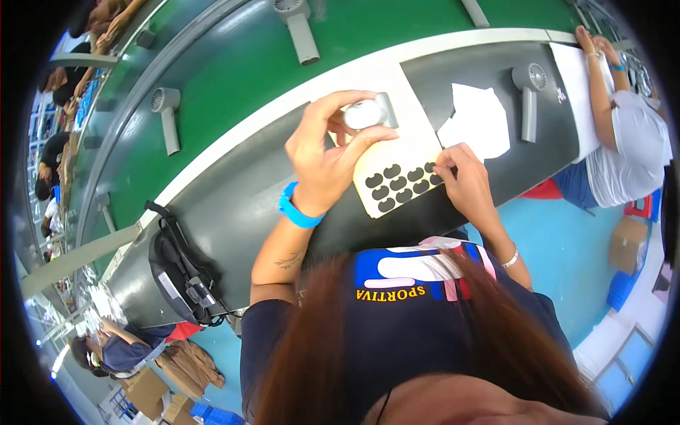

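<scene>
My left hand (319,145), with a blue band on its wrist, grips a grey handheld fan (367,113) between thumb and fingers above the bench. The fan is seen nearly end-on, a pale rounded end showing, so much of its body is hidden. Below it lies a pale yellow sheet (367,203) with rows of black notched oval stickers (398,183). At the sheet's right edge my right hand (465,185) has thumb and forefinger pinched together at one black sticker. Whether that sticker has lifted off the sheet cannot be made out.
Grey fans lie on the green conveyor (234,88), and another fan (529,99) is on the dark bench to the right. White paper (478,120) lies beside my right hand. A black bag (180,265) sits at left. Another person's arm (598,88) reaches in at far right.
</scene>
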Motion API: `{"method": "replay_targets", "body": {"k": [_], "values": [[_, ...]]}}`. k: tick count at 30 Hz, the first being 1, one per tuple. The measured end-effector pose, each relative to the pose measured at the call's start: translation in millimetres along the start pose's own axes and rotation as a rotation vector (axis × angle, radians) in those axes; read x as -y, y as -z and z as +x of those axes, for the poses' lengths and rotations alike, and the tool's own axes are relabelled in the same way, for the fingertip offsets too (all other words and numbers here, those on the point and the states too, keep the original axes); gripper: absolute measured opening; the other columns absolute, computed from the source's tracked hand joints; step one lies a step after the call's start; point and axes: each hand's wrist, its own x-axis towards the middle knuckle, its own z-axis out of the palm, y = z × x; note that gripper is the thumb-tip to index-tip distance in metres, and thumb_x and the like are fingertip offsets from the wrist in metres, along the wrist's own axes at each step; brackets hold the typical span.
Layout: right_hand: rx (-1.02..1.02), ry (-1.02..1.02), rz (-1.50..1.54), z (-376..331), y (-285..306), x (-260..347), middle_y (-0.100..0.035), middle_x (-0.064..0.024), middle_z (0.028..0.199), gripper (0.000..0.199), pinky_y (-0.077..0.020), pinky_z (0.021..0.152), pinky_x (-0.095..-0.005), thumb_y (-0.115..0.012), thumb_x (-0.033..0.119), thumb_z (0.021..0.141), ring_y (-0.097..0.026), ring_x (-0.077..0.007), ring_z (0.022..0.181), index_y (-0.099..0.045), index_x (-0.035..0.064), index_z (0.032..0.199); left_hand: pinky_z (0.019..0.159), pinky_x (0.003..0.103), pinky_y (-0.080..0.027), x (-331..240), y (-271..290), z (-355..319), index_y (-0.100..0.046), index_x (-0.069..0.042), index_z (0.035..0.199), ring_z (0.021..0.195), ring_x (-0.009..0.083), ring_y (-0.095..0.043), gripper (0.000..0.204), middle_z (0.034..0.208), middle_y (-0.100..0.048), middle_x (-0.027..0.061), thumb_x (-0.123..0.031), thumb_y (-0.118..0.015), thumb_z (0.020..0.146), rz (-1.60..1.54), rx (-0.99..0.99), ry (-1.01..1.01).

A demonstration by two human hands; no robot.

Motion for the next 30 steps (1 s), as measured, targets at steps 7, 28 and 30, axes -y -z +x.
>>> {"method": "replay_targets", "body": {"k": [7, 28, 30], "values": [[0.097, -0.072, 0.157, 1.9, 4.2, -4.7, -0.058, -0.0046, 0.084, 0.014, -0.0438, 0.063, -0.0262, -0.065, -0.004, 0.078, -0.056, -0.0137, 0.072, -0.058, 0.0018, 0.089, 0.057, 0.018, -0.048, -11.1, -9.1, -7.6, -0.062, 0.000, 0.106, 0.065, 0.0052, -0.057, 0.040, 0.105, -0.066, 0.0092, 0.003, -0.078, 0.070, -0.359, -0.011, 0.310], [0.113, 0.212, 0.705, 25.0, 67.5, 83.9, -0.058, -0.0065, 0.088, 0.043, -0.0471, 0.085, -0.0284, -0.059, -0.010, 0.082, -0.061, -0.0194, 0.101, -0.041, 0.0025, 0.118, 0.074, 0.027, -0.057, -41.4, -13.0, -25.5, -0.062, 0.003, 0.115, 0.083, 0.0160, -0.066, 0.039, 0.122, -0.058, 0.0167, 0.010, -0.066, 0.078, -0.539, 0.232, 0.405], [0.101, 0.195, 0.716, 23.8, 67.3, 83.9, -0.059, -0.0071, 0.089, 0.042, -0.0482, 0.083, -0.0273, -0.059, -0.011, 0.081, -0.062, -0.0191, 0.100, -0.041, 0.0028, 0.117, 0.074, 0.027, -0.057, -40.9, -13.2, -26.4, -0.062, 0.004, 0.116, 0.084, 0.0165, -0.066, 0.038, 0.122, -0.058, 0.0166, 0.010, -0.065, 0.079, -0.558, 0.244, 0.405]]}}
